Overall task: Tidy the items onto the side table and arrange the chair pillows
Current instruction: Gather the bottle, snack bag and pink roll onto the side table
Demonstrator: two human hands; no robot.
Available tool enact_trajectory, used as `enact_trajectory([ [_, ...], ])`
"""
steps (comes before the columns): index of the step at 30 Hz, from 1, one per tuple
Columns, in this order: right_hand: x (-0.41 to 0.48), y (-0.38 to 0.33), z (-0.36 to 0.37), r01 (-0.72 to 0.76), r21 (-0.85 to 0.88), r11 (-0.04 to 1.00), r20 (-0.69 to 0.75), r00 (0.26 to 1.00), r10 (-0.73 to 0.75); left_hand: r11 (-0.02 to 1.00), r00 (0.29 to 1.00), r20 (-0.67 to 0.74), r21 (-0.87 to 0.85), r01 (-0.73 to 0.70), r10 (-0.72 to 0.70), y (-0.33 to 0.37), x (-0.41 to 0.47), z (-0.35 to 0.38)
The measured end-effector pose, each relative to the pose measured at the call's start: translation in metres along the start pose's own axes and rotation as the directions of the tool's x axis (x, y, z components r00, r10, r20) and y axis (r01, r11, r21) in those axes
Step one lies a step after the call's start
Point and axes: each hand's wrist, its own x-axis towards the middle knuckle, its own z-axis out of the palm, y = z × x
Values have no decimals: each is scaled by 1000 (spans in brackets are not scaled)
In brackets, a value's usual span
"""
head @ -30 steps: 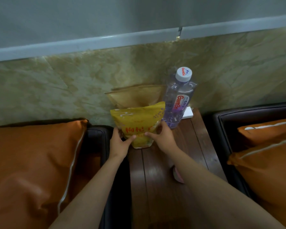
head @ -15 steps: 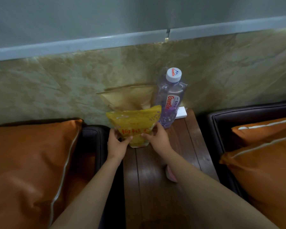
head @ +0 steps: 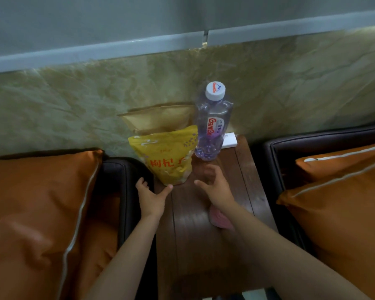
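Both hands were empty. The left hand (head: 151,199) hung with relaxed fingers over the edge of a dark chair arm (head: 119,176). Its thumb tip was at the foot of the yellow snack bag (head: 167,156), though contact could not be told. The right hand (head: 214,187) hovered just beside the bag with fingers loosely spread, gripping nothing. The bag stood upright at the back of the wooden side table (head: 245,176), seemingly propped against a brown paper bag (head: 158,120) that leaned on the wall. A capped water bottle (head: 212,126) stood just beside it, with a small white block (head: 230,141) behind. A pink item (head: 218,217) lay partly hidden under the right forearm. The orange left pillow (head: 37,202) and right pillows (head: 344,213) sat on the chairs, probably not yet arranged.
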Motion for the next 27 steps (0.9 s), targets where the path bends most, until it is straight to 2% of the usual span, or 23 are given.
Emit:
enact_trajectory([
  [3, -15, 6, -24, 27, -40, 999, 12, 1000, -27, 997, 998, 58, 59, -40, 36, -4, -26, 13],
  [7, -37, 10, -52, 75, -230, 970, 56, 996, -64, 983, 963, 259, 143, -115, 75, -9, -63, 34],
  [11, -61, 20, -62, 105, -599, 794, 136, 990, -28, 992, 892, 450, 123, -20, -38, -19, -89, 54],
  [13, -66, 26, -60, 50, -667, 743, 125, 991, 45, 993, 864, 495, 108, 48, -96, -25, -96, 61],
  [16, -58, 26, -59, -3, -668, 744, 165, 974, 152, 992, 859, 497, 95, 85, -122, -27, -101, 68],
  [18, -49, 25, -66, 12, -619, 785, 210, 966, 150, 994, 876, 470, 46, 98, -108, -22, -100, 73],
  [22, -32, 23, -95, 48, -497, 867, 205, 977, 63, 993, 899, 431, -51, 102, -70, -12, -93, 91],
  [27, 1, 20, -116, 126, -480, 868, 78, 992, -100, 980, 881, 464, -112, 165, -96, 4, -82, 131],
])
